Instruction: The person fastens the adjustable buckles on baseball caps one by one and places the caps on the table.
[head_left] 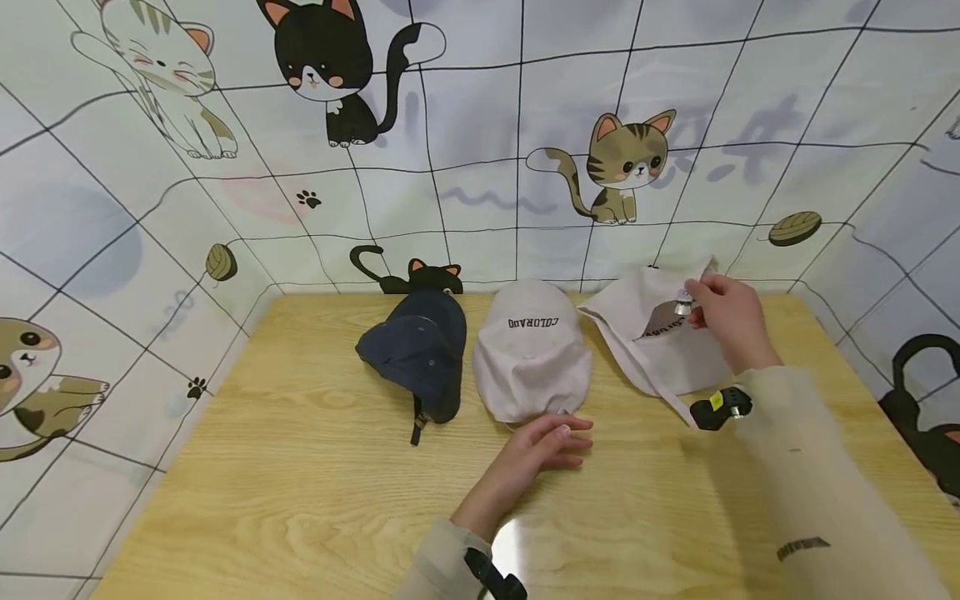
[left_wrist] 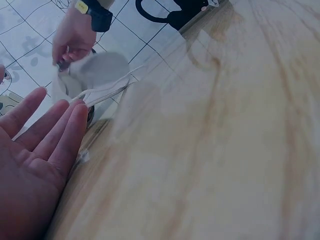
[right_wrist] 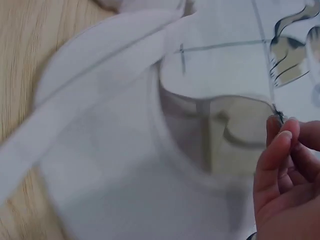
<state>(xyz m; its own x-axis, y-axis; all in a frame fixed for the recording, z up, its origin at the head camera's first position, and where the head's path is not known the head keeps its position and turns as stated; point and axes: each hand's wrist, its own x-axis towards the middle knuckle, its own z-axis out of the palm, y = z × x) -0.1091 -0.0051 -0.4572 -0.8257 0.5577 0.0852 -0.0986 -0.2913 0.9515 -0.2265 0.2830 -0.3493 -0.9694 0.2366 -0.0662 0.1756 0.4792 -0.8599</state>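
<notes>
My right hand point(head_left: 731, 321) pinches a small metal buckle point(head_left: 683, 302) at the back of a pale cap point(head_left: 637, 321) with dark lettering. The right wrist view shows thumb and fingertip meeting on the strap end, with the cap's back opening beside them and its pale cloth point(right_wrist: 110, 150) spread to the left. Low over the table, my left hand point(head_left: 536, 454) has its fingers loosely extended, right at the lower edge of a second pale cap point(head_left: 532, 358) marked COLORADO. The left wrist view shows that left hand point(left_wrist: 35, 165) palm up, holding nothing.
A navy cap point(head_left: 423, 354) lies left of the COLORADO cap, its strap end hanging toward the front. All three caps sit along the back of the wooden table point(head_left: 300, 500). Behind and beside it hangs a cat-patterned cloth point(head_left: 480, 167).
</notes>
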